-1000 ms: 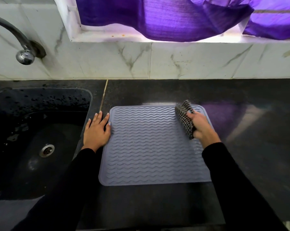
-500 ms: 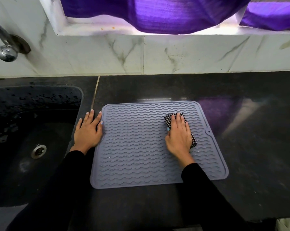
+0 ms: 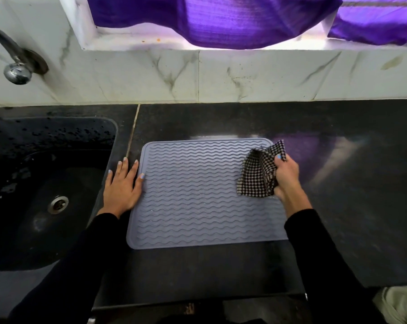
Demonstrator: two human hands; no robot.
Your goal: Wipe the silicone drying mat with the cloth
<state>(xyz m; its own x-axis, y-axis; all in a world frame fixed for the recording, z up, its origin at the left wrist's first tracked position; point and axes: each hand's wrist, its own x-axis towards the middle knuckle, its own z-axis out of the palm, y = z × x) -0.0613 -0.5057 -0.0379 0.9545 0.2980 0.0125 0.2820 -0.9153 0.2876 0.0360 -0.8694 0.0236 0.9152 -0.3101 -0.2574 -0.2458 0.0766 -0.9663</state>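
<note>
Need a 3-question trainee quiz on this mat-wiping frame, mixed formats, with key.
1. True or false: the left hand lies flat at the left edge of the silicone drying mat.
2. Multiple choice: the checked cloth is (A) lying in the sink, (B) bunched in the right hand over the mat's right side, (C) draped on the tap.
3. Fill in: left of the mat, set into the dark countertop, is a black ____.

Key: 1 true. 2 B. 3 sink, with its drain visible.
</note>
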